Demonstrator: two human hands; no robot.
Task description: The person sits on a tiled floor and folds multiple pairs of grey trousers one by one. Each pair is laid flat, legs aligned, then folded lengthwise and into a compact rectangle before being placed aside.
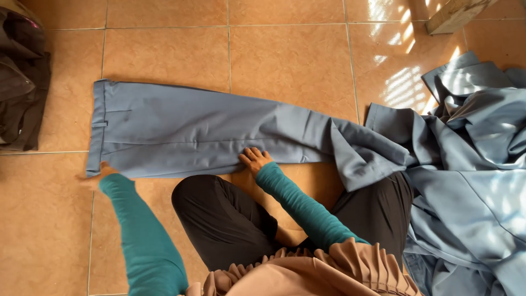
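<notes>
— What lies in front of the person?

— A pair of blue-grey trousers (208,134) is spread flat on the tiled floor (285,60), laid lengthwise, with the waistband at the left and the legs running off to the right. The far end of the legs is folded back on itself where it meets a heap of blue-grey garments (471,164).

— And the hands?

— The right hand (255,160) rests flat on the near edge of the trousers, about halfway along, fingers spread and pressing on the cloth. The left hand (106,169) is at the near corner of the waistband. It touches the fabric there, but most of it is hidden under that corner, so I cannot tell whether it pinches the cloth or only lies against it. Both arms wear teal sleeves.

— Any containers?

— None that I can make out holding anything. The heap at the right is loose on the floor, piled in folds with patches of sunlight across it. At the left edge sits a dark brown bundle of cloth (22,82), well apart from the trousers. A pale block-shaped object (455,13) shows at the top right, cut off by the frame.

— Where is the person?

— Seated on the floor in black trousers, knees just beside the near edge of the spread pair.
</notes>
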